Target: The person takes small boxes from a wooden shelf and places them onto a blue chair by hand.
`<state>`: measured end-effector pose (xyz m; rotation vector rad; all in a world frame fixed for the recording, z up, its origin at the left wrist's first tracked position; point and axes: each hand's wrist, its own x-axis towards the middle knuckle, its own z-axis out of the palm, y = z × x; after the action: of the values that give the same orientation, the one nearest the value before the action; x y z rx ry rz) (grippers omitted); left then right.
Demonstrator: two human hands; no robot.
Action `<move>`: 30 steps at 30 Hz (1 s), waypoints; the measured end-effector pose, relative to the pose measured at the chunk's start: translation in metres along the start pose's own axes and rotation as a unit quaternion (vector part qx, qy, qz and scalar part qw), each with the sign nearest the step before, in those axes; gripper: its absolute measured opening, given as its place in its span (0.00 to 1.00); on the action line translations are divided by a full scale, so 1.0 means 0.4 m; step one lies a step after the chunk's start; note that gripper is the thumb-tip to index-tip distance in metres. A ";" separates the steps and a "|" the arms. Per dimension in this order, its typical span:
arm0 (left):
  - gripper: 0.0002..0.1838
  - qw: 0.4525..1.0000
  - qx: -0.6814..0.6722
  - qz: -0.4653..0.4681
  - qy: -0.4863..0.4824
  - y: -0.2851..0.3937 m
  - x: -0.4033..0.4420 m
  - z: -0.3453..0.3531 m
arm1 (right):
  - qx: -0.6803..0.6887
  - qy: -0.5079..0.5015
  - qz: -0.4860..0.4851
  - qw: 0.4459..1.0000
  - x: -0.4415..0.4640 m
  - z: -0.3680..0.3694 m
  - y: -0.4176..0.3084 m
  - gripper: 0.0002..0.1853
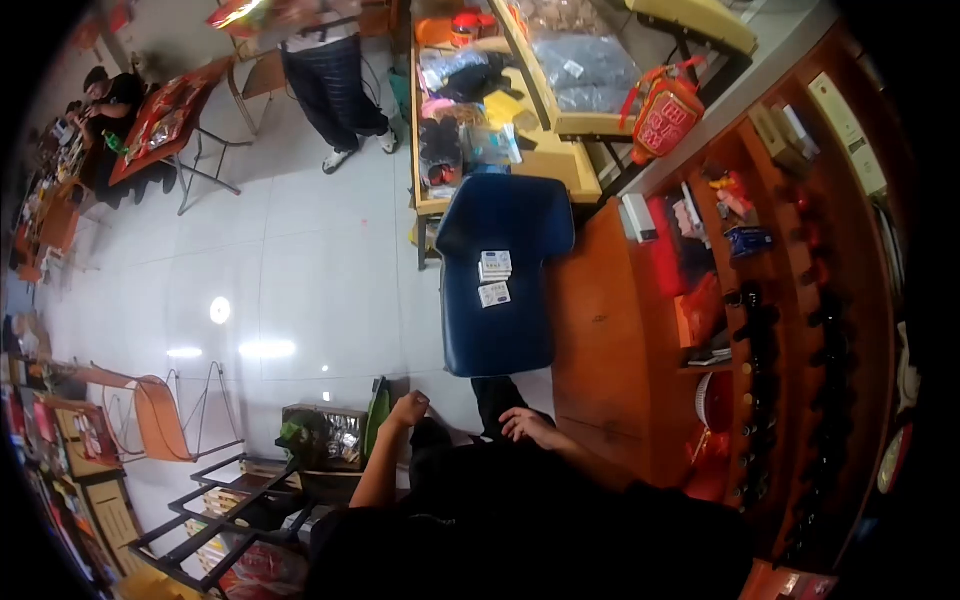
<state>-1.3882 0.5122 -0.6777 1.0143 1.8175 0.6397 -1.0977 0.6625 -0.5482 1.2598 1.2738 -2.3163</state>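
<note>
My left hand (408, 410) is held low in front of my body with its fingers curled into a fist, and nothing shows sticking out of it. Fingers loosely bent and apart, my right hand (530, 427) hangs over my dark trousers and holds nothing visible. Ahead of both hands stands a blue padded chair (500, 345). On its seat lie several small white boxes: a short stack (495, 266) and a single white box (494, 294) just nearer to me. Neither hand touches the chair or the boxes.
Wooden shelves (640, 340) with dark bottles rise at my right. Behind the chair is a yellow-edged table (550, 175) with packages. A black metal frame (215, 535) and an orange chair (165, 415) stand left. One person (330, 90) stands far off; another sits by a red table (190, 105).
</note>
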 end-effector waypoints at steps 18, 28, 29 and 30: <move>0.19 0.984 -0.046 -0.169 -0.042 0.091 0.826 0.175 | -0.052 0.149 0.107 0.982 0.777 -0.684 -0.261 0.17; 0.33 0.947 -0.256 -0.150 0.122 0.150 1.198 0.278 | -0.033 0.165 0.085 0.982 1.039 -0.737 -0.416 0.28; 0.34 0.944 -0.251 -0.180 0.118 0.189 1.189 0.253 | -0.033 0.184 0.076 0.979 1.029 -0.714 -0.423 0.26; 0.33 0.939 -0.266 -0.182 0.123 0.177 1.193 0.267 | -0.033 0.202 0.065 0.977 1.021 -0.699 -0.421 0.25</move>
<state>-1.3754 0.9563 -0.8944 0.2355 1.8287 0.9852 -1.2754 1.0624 -0.8341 1.7957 1.3195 -1.9743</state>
